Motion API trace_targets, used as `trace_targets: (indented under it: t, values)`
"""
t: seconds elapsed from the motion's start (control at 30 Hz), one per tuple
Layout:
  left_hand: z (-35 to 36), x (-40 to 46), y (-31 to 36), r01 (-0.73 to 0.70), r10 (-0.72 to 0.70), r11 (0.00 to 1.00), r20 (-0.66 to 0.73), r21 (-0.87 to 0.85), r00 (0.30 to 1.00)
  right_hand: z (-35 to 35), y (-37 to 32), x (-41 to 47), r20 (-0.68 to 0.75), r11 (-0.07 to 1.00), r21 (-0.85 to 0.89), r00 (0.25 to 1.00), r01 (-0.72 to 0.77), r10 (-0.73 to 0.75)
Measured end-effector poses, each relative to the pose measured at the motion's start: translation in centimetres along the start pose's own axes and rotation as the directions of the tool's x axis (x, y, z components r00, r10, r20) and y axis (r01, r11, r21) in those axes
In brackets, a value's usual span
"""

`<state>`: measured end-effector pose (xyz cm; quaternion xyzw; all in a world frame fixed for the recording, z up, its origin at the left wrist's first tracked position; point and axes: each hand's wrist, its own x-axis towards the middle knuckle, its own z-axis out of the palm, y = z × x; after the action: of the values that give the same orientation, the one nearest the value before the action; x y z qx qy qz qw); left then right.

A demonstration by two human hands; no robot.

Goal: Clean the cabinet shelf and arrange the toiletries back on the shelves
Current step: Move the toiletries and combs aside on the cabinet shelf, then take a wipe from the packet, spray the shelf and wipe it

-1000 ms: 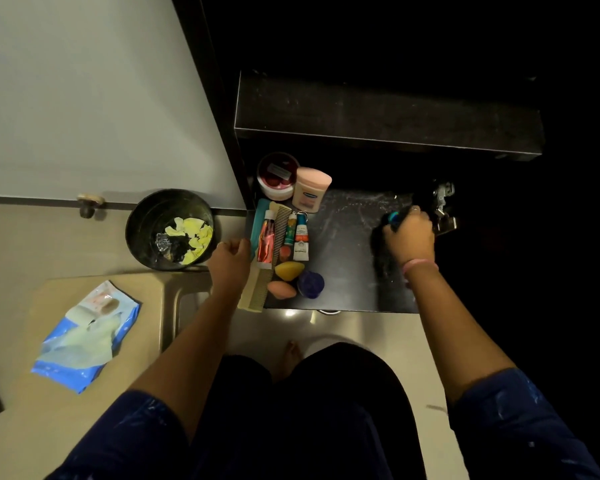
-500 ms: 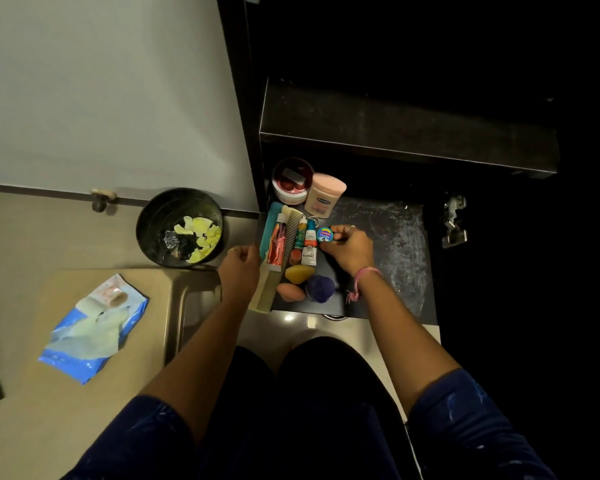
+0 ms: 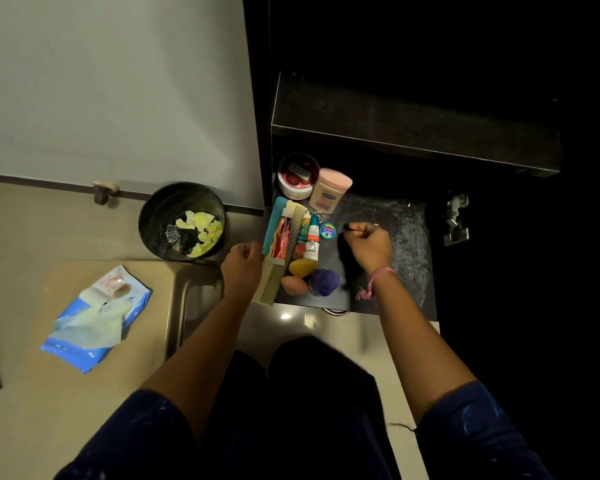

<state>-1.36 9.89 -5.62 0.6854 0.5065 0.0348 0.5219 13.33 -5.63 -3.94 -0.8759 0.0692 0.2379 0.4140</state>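
Observation:
The dark lower cabinet shelf (image 3: 407, 261) carries toiletries along its left side: a red-filled tub (image 3: 298, 177), a pink jar (image 3: 329, 190), a teal case (image 3: 272, 225), a comb (image 3: 284, 258), small tubes (image 3: 313, 239), and yellow (image 3: 303, 266), peach (image 3: 293, 285) and purple sponges (image 3: 324, 282). A small blue round tin (image 3: 327, 231) lies beside the tubes. My right hand (image 3: 369, 245) hovers just right of the tin with curled fingers; a small dark mark shows at its fingertips. My left hand (image 3: 243, 263) rests loosely curled beside the comb, holding nothing I can see.
The upper shelf (image 3: 413, 128) juts out above. A black bin (image 3: 182, 221) with yellow scraps stands on the floor to the left. A blue wipes pack (image 3: 96, 317) lies on a beige stool. A metal hinge (image 3: 458, 220) sits right of the shelf.
My right hand carried the blue tin from the shelf's right side to the tubes, set it down and drew back slightly. My left hand stayed put.

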Motion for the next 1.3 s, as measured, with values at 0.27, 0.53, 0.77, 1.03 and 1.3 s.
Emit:
trace_targets:
  t: [0.27,0.53,0.77,1.03,1.3]
  values:
    - [-4.0,-1.0,-1.5,0.023,-0.026,0.993,-0.017,-0.113,1.000,-4.5,-4.6,-5.9,-0.131,0.940,0.236,0.967,0.244,-0.218]
    - [-13.6,-2.3,-5.4,0.055,-0.054,0.986,0.011,-0.160,0.999,1.1,-10.9,-16.7,-0.092,0.849,0.072,0.851,0.523,-0.517]
    - [-24.2,-0.8,-13.2,0.115,-0.119,0.991,-0.052,-0.073,0.992,15.3,-11.8,-23.4,0.113,0.872,0.153,0.868,0.465,-0.483]
    - [-32.0,0.7,-19.7,0.203,-0.202,0.979,0.023,-0.031,0.979,30.3,-7.8,-24.6,0.335,0.973,0.007,0.916,0.231,-0.220]
    - [-33.1,3.5,-23.4,0.300,-0.298,0.954,0.081,-0.010,0.951,38.3,-3.7,-25.7,0.402,0.950,-0.008,0.869,-0.312,0.288]
